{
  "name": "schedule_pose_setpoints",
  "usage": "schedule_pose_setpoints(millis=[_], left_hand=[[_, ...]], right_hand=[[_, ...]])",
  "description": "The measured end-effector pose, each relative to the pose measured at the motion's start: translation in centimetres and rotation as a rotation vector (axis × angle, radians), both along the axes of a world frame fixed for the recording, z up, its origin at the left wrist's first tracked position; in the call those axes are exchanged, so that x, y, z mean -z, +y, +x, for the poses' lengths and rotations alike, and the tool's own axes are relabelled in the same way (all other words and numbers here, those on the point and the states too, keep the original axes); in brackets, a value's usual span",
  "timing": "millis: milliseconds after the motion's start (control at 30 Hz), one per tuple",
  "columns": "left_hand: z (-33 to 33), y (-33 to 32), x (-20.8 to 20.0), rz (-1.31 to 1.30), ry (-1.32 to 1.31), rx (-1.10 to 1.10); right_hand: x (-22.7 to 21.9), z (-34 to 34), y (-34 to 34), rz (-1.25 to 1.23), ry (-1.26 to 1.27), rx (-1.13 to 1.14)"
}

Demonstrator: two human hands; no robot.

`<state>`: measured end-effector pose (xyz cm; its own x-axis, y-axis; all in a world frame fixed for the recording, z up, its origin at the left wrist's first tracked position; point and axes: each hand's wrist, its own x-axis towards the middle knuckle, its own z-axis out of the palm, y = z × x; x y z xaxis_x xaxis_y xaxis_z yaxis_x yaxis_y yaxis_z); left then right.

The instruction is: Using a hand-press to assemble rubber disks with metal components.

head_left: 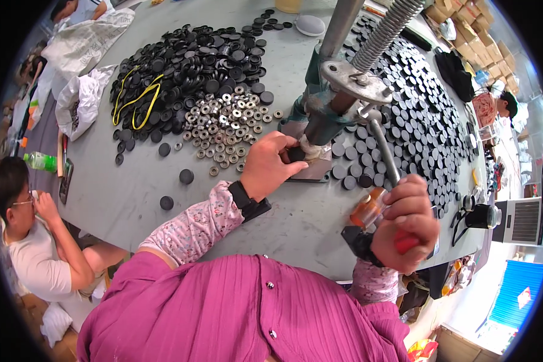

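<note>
My left hand [270, 164] pinches a small black round cap [296, 154] at the foot of a green hand press [329, 120]. The cap sits beside the lower end of the press ram, over the metal base plate [314, 172]. My right hand [407, 223] is wrapped round the outer end of the steel press lever [385, 148], and a red knob [406, 242] shows in its palm. Left of the press lies a pile of silver metal rings [226, 130], beside a large heap of black caps [193, 66].
Many dark discs [416, 102] cover the table right of the press. An orange-labelled clear bottle [368, 208] stands near my right wrist. A yellow strap [145, 105] lies on the heap. Another person [48, 241] sits at the left, near a green bottle [40, 161].
</note>
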<state>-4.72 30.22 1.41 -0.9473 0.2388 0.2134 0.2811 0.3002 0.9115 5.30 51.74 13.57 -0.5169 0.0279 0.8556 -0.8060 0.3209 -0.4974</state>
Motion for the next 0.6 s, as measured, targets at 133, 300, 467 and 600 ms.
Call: schedule_pose_setpoints(millis=[133, 300, 467, 600], left_hand=[[-0.4, 0.4, -0.7, -0.088, 0.072, -0.02], [-1.6, 2.0, 0.5, -0.072, 0.201, -0.043], [-1.5, 1.9, 0.1, -0.05, 0.216, -0.028], [0.1, -3.4, -2.3, -0.044, 0.069, 0.018]], right_hand=[[-4.7, -3.2, 0.0, -0.164, -0.115, -0.147], [-8.5, -6.4, 0.0, -0.297, -0.249, -0.161], [-6.6, -5.3, -0.6, -0.339, -0.163, -0.217], [0.5, -0.3, -0.9, -0.112, -0.01, -0.025]])
